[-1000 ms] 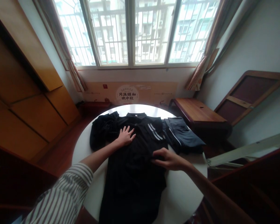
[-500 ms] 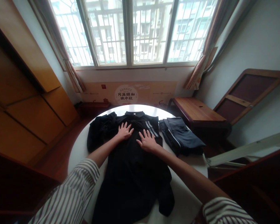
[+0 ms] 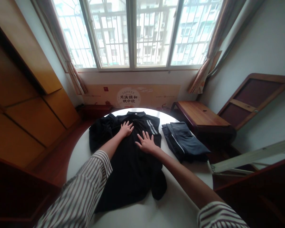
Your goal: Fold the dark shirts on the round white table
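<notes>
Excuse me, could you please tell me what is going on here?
A person's left hand and right hand rest, fingers spread, on a black collared shirt laid out on a round white table. The right hand is near two pale stripes. Bunched black cloth lies to the left, and folded dark clothes to the right.

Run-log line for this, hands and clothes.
left hand: open on black shirt | right hand: open on shirt, nearer camera | folded dark clothes: right of shirt, on white table
</notes>
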A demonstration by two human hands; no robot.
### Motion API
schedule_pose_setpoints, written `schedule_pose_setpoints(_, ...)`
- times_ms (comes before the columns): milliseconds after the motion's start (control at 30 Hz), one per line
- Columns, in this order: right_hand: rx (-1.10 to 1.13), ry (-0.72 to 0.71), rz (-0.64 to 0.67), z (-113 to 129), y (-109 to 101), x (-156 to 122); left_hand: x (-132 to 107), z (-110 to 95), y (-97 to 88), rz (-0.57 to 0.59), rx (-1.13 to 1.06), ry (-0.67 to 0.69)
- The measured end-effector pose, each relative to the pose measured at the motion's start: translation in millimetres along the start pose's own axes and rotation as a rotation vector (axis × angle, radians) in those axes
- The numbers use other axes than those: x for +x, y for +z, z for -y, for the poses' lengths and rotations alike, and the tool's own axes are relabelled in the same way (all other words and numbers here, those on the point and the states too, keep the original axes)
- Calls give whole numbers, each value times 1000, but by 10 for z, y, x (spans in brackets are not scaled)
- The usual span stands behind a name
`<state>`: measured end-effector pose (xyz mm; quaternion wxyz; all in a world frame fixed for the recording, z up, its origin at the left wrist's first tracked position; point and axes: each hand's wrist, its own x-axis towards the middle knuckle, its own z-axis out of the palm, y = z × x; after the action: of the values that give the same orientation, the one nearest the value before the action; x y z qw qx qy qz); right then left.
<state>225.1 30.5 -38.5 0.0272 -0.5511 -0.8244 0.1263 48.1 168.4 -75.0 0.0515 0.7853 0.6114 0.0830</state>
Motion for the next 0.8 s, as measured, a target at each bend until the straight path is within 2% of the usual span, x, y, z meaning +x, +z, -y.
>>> schedule_pose_setpoints(100, 2, -67, 83, -21, 60, -433, -184, -84, -64, -79, -29, 76)
schedule_pose_setpoints(200, 66, -129, 150, -108, 38, -1048, -535, -119, -97, -112, -62, 178)
schedule_pose_setpoints(300, 149, -150, 165, -251, -3, -1650, -1120, -89, -117, -133, -135, 265)
schedule_pose_setpoints(433, 235, -141, 99, -412, 61, -2166, -2159, -63, -270, -107, -221, 344)
schedule_pose_setpoints(533, 275, -166, 11, -460, 232, -2312, -2845, -87, -463, -23, -246, 451)
schedule_pose_setpoints(600, 289, -211, -89, -466, 358, -2322, -3146, -94, -545, 36, -218, 518)
schedule_pose_setpoints(700, 308, -280, -286, -453, 422, -2266, -3357, -49, -538, 69, -120, 578)
schedule_pose_setpoints(800, 327, -295, -436, -438, 255, -2216, -3414, 57, -490, 54, -60, 570)
